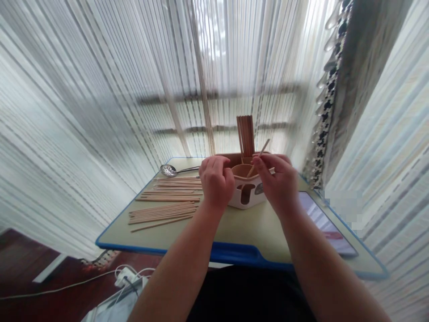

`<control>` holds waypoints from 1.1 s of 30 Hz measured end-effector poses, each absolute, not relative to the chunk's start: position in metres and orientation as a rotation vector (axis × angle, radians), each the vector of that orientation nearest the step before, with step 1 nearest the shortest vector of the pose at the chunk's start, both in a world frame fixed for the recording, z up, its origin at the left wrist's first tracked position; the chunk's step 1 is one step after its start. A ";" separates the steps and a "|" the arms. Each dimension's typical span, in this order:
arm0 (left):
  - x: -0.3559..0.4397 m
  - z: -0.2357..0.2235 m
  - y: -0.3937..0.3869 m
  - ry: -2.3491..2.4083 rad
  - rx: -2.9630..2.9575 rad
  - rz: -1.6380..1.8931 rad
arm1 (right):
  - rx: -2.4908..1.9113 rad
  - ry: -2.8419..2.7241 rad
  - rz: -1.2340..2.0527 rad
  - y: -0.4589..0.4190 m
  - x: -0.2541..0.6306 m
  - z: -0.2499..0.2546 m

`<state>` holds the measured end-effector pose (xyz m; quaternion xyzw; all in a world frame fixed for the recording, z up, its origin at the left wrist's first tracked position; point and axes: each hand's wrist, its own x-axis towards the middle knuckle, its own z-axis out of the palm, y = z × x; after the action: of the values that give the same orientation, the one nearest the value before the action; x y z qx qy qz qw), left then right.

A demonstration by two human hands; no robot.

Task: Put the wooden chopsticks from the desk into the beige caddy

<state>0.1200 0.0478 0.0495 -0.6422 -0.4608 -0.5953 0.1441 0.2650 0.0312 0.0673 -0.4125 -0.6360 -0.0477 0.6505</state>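
Observation:
A white utensil holder (236,194) with a brown inside and a cut-out front stands on the table. A bundle of dark brown chopsticks (247,136) rises upright from its back compartment. My left hand (216,181) is closed at the holder's left rim, its fingertips partly hidden. Between the thumb and fingers of my right hand (278,179) is a light wooden chopstick (264,146), tilted, its lower end inside the front compartment. To the left, several light chopsticks (164,213) lie in rough groups on the table.
A metal slotted ladle (168,170) lies at the back left of the blue-edged table (248,228). A tablet-like flat screen (330,223) lies at the right. Sheer curtains (150,67) hang behind and at both sides. A power strip (126,276) with cables is below left.

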 end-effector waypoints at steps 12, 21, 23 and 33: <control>0.113 0.047 0.053 -1.453 -1.530 -2.100 | -1.019 -1.823 -0.307 0.035 0.249 0.053; 0.082 0.049 0.026 -1.533 -1.560 -1.977 | -1.018 -1.772 -0.327 0.032 0.241 0.049; 0.067 0.038 0.010 -1.600 -1.561 -1.910 | -0.998 -1.787 -0.342 0.032 0.240 0.048; -0.015 -0.001 -0.038 -1.833 -1.666 -1.185 | -0.790 -1.664 -0.453 0.019 0.238 0.041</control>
<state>-0.0150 -0.0380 -0.0015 -0.5950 -0.6545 -0.4230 0.1966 0.2382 0.0192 0.0405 -0.3384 -0.7127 -0.1939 0.5831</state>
